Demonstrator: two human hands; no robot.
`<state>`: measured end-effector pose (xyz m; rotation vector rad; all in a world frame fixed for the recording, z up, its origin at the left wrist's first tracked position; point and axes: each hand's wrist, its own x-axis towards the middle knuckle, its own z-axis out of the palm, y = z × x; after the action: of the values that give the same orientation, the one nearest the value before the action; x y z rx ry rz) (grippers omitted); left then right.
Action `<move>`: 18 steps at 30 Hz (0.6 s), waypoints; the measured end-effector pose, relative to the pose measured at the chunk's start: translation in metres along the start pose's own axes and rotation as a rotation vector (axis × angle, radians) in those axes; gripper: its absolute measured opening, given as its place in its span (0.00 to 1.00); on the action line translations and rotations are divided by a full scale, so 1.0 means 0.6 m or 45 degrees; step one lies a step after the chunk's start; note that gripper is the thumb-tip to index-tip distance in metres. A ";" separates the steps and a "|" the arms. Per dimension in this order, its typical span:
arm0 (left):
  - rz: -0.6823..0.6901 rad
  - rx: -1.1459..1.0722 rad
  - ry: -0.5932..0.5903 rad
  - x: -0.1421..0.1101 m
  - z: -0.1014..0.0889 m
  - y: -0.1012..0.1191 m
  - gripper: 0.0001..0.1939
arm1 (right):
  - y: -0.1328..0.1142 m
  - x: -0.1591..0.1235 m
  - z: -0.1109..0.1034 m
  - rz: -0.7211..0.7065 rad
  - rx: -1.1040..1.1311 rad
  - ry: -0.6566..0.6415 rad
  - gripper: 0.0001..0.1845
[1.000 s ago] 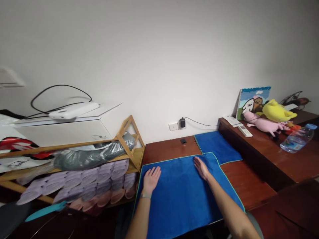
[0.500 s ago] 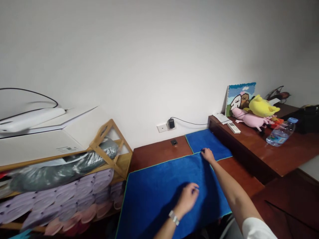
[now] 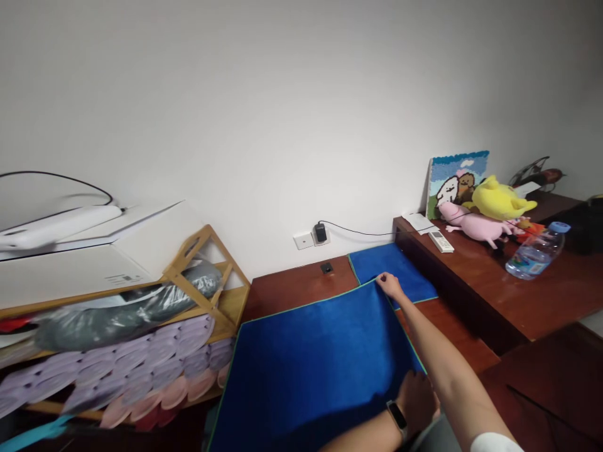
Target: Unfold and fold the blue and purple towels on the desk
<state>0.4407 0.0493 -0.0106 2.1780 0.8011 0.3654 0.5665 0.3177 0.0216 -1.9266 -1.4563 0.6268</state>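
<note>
Blue towel (image 3: 311, 358) spread across wooden surface (image 3: 292, 289); right hand (image 3: 389, 285) fingers pinching far right corner, left hand (image 3: 417, 398) gripping near right corner. White wall behind; no readable writing.

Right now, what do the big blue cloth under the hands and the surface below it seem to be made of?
The big blue cloth looks like soft microfibre or terry: matte, slightly fuzzy, with a thin green stitched edge. The right hand pinches its far corner and the left hand its near edge. The table looks like dark reddish wood or veneer, smooth with a faint sheen.
</note>
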 end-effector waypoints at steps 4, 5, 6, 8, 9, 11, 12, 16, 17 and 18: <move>-0.034 0.057 -0.025 -0.028 -0.022 0.010 0.11 | -0.031 -0.008 -0.015 -0.052 0.064 -0.021 0.14; -0.071 0.063 -0.002 -0.040 -0.033 0.011 0.13 | -0.041 -0.010 -0.019 -0.073 0.076 -0.043 0.15; -0.122 0.056 0.033 -0.056 -0.048 0.011 0.14 | -0.052 -0.013 -0.023 -0.100 0.087 -0.072 0.15; -0.246 -0.010 0.155 -0.097 -0.089 0.011 0.15 | -0.078 -0.017 -0.027 -0.167 0.104 -0.153 0.15; -0.307 -0.071 0.235 -0.123 -0.114 0.010 0.14 | -0.095 -0.019 -0.025 -0.203 0.109 -0.205 0.15; -0.405 -0.220 0.413 -0.182 -0.168 0.007 0.10 | -0.136 -0.023 -0.011 -0.272 0.108 -0.328 0.17; -0.439 -0.292 0.489 -0.216 -0.196 0.006 0.08 | -0.161 -0.025 0.002 -0.309 0.104 -0.394 0.18; -0.576 -0.505 0.733 -0.367 -0.279 -0.011 0.08 | -0.296 -0.042 0.093 -0.511 0.052 -0.622 0.21; -0.617 -0.527 0.804 -0.408 -0.290 -0.020 0.10 | -0.336 -0.048 0.125 -0.577 0.024 -0.662 0.21; -0.663 -0.538 0.889 -0.448 -0.298 -0.031 0.12 | -0.376 -0.056 0.158 -0.646 -0.010 -0.692 0.20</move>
<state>0.1409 -0.0140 0.0927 1.3673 1.4688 0.9448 0.3419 0.3464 0.1210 -1.3459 -2.1810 0.9347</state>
